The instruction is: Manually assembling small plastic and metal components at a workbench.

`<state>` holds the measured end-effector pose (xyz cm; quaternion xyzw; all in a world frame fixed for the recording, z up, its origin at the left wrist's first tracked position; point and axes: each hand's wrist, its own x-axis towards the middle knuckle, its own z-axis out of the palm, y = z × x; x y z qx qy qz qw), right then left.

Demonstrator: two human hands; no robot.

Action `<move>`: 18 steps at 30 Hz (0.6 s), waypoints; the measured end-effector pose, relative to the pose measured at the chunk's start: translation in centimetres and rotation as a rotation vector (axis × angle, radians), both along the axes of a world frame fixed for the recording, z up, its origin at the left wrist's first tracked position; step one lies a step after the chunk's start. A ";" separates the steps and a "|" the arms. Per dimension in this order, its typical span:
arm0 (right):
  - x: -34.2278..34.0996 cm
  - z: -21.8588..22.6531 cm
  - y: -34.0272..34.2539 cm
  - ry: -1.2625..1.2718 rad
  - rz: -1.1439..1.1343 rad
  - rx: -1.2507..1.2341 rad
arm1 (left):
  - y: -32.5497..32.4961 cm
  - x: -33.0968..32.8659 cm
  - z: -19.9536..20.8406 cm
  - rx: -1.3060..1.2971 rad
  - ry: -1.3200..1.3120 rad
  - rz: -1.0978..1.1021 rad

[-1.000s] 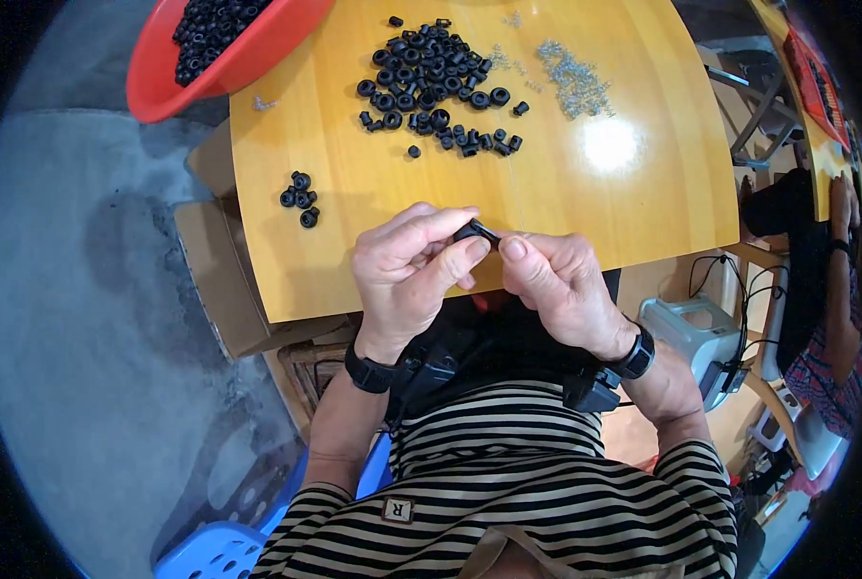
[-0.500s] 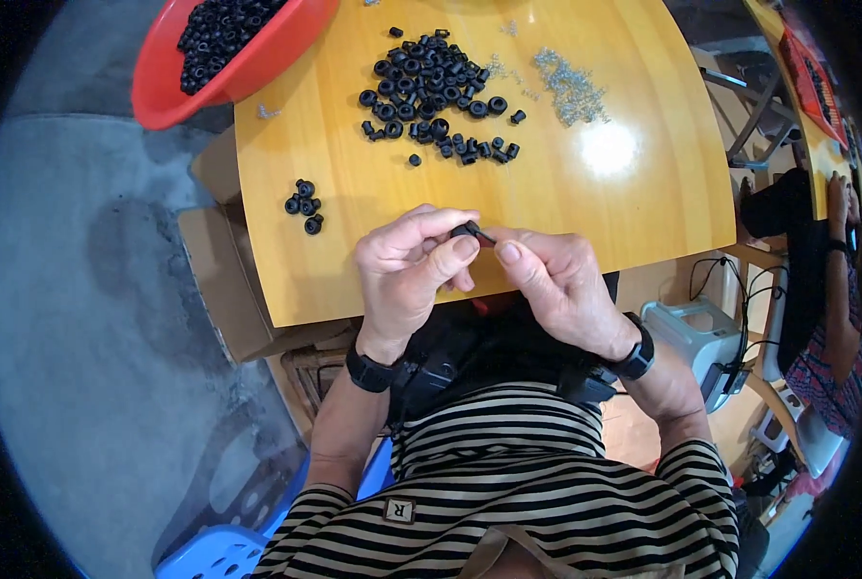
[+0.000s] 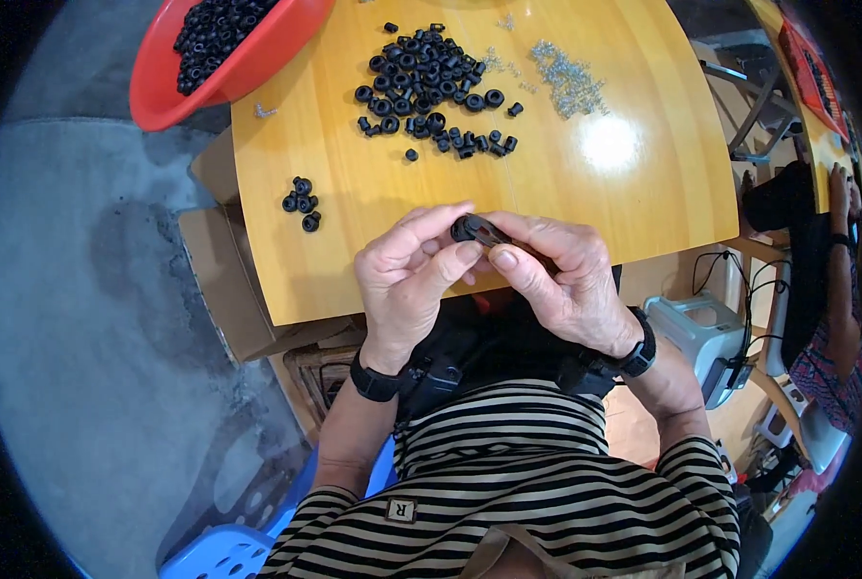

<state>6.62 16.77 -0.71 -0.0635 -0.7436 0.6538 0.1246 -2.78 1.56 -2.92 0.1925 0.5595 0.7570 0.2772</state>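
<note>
In front of my chest, over the table's near edge, both hands meet. My left hand (image 3: 402,275) pinches a small round black plastic part (image 3: 464,228) between thumb and fingers. From the other side my right hand (image 3: 566,280) closes on a slim dark tool (image 3: 490,234) whose end meets that part; most of it is hidden by the fingers, so its kind is unclear. Beyond my hands lies a loose pile of similar black ring-shaped and stubby parts (image 3: 421,82). A small group of black parts (image 3: 302,201) sits apart, to the left of my left hand.
Tiny clear pieces (image 3: 568,79) are heaped at the right of the wooden table (image 3: 643,203). A red basin (image 3: 156,92) full of black parts stands at the far left. Cardboard boxes (image 3: 223,280) stand below. Another person's arm (image 3: 841,261) rests at a table on the right.
My right thumb and fingers have shifted closer to the left fingertips. More of the dark tool now shows, lying against the black part. The piles look the same.
</note>
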 end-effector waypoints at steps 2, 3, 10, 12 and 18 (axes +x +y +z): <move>-0.1 0.2 0.5 -0.004 0.034 0.088 | -0.2 -0.1 0.0 -0.026 0.072 -0.002; -0.2 0.4 0.7 0.017 0.059 0.118 | -0.2 -0.1 0.2 0.021 -0.003 -0.030; 0.0 0.4 1.3 0.053 0.102 0.199 | -0.3 0.0 0.6 0.060 -0.183 -0.099; 0.0 0.5 1.1 0.069 0.091 0.176 | -0.4 0.0 0.6 0.053 -0.178 -0.105; 0.2 -0.8 -0.3 0.099 -0.072 0.276 | 0.0 0.5 1.4 -0.023 -0.179 -0.057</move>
